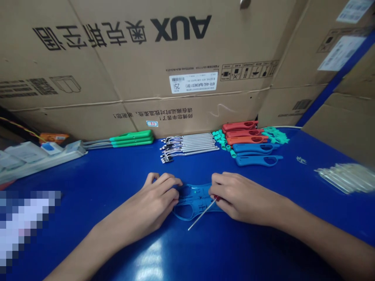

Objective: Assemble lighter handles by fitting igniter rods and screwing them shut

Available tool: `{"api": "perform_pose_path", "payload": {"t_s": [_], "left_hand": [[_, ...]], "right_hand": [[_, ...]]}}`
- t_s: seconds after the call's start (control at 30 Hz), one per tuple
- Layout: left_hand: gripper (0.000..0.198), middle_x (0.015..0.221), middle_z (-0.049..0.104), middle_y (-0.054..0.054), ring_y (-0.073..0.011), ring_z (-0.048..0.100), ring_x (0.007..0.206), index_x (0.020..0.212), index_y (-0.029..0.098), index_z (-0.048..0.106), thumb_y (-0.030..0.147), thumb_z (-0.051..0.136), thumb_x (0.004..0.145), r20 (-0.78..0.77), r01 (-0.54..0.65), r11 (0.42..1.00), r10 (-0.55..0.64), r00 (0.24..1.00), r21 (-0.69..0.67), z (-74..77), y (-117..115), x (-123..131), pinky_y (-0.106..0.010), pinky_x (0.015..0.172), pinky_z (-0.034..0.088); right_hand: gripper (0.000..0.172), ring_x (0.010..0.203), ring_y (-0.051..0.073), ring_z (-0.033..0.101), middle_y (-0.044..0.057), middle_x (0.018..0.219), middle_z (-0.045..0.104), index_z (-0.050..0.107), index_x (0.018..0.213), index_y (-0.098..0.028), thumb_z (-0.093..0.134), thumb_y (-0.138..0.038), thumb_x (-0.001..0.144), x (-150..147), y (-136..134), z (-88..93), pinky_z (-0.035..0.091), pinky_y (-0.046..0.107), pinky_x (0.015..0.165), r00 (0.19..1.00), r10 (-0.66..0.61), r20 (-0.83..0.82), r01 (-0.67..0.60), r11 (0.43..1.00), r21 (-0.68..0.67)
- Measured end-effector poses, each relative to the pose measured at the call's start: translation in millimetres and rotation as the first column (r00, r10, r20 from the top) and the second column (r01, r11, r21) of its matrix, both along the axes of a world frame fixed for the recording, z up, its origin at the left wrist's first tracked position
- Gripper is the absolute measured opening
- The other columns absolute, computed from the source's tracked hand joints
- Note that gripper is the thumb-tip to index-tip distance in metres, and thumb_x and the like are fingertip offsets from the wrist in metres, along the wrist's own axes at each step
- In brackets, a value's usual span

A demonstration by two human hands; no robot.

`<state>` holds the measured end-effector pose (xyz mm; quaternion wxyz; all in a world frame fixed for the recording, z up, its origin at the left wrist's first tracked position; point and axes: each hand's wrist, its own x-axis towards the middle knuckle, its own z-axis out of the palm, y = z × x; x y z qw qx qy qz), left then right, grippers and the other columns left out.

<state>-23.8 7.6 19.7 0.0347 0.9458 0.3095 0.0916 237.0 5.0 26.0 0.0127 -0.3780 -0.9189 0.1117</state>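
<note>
We list one blue plastic wire-stripper body (197, 197), lying flat on the blue surface (96, 187) with its long axis running crosswise between our hands. Our left hand (159, 193) has its grip closed over the body's left end, holding it down. Our right hand (238, 195) rests on the right end, its grip pinching a red-handled screwdriver (203, 214), whose thin steel shaft slants down and leftward across the body's lower edge, toward us.

Screwdrivers (131, 139) left of metal rods (189, 146), plastic handles (252, 143) right, all behind the hands (240, 195)
</note>
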Motion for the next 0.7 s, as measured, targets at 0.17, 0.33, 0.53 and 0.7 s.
{"api": "perform_pose_path", "payload": {"t_s": [0.17,0.33,0.53,0.7], "left_hand": [[0.021,0.114,0.061,-0.008,-0.0228,0.054,0.102,0.091,0.016,0.062,0.014,0.043,0.1,0.008,-0.001,1.0,0.001,1.0,-0.025,-4.3,0.0,-0.3,-0.039,0.086,0.034],[0.022,0.114,0.061,-0.007,-0.023,0.054,0.106,0.088,0.019,0.065,0.016,0.046,0.1,0.041,-0.032,0.997,0.035,0.999,-0.068,-4.5,1.3,-2.7,-0.038,0.087,0.036],[0.023,0.113,0.061,-0.007,-0.0234,0.054,0.107,0.089,0.019,0.065,0.018,0.045,0.1,0.049,-0.041,0.995,0.046,0.998,-0.091,-5.1,2.4,-2.9,-0.04,0.089,0.038],[0.021,0.108,0.062,-0.006,-0.0212,0.055,0.102,0.092,0.02,0.064,0.019,0.045,0.1,0.071,-0.047,0.99,0.057,0.996,-0.135,-6.7,3.1,-3.4,-0.04,0.091,0.041]], "right_hand": [[0.014,0.076,0.017,0.055,0.004,0.088,0.059,0.063,0.082,-0.016,0.054,-0.011,0.09,-1.4,1.1,-5.0,0.037,0.03,0.069,1.0,-0.004,0.019,0.004,1.0,-0.03],[0.016,0.074,0.015,0.056,0.003,0.086,0.059,0.065,0.081,-0.016,0.053,-0.01,0.09,-1.8,1.6,-3.4,0.036,0.028,0.066,0.999,-0.032,-0.005,0.032,0.997,-0.068],[0.015,0.075,0.016,0.057,0.003,0.087,0.06,0.065,0.082,-0.016,0.054,-0.01,0.089,-2.8,1.3,-2.1,0.038,0.029,0.067,0.999,-0.046,0.004,0.046,0.997,-0.055],[0.013,0.077,0.017,0.058,0.003,0.088,0.059,0.064,0.081,-0.016,0.055,-0.009,0.087,0.5,2.7,-3.7,0.038,0.029,0.068,0.999,-0.042,0.009,0.042,0.999,-0.017]]}}
